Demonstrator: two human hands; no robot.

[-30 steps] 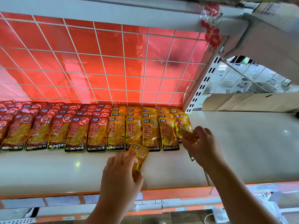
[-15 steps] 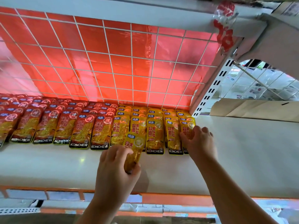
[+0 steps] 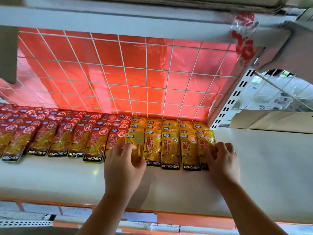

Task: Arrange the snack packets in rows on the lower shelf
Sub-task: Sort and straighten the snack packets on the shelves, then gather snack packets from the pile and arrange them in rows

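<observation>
Rows of red snack packets (image 3: 61, 141) and yellow snack packets (image 3: 170, 148) lie overlapped on the white lower shelf (image 3: 262, 167), against a red wire-grid back panel. My left hand (image 3: 123, 165) holds a yellow packet (image 3: 135, 146) between thumb and fingers, set into the front row at the left end of the yellow group. My right hand (image 3: 221, 160) has its curled fingers on the rightmost yellow packet (image 3: 205, 143) at the end of that row; its lower half is hidden by the hand.
The red wire-grid back panel (image 3: 127, 78) closes the shelf behind. A white perforated upright (image 3: 235, 99) stands at the right end of the rows. A cardboard sheet (image 3: 274, 121) lies beyond it. An orange price rail (image 3: 177, 217) runs along the front edge.
My left hand has carried its yellow packet forward from the shelf's front into the front row. My right hand has set its packet down at the row's right end.
</observation>
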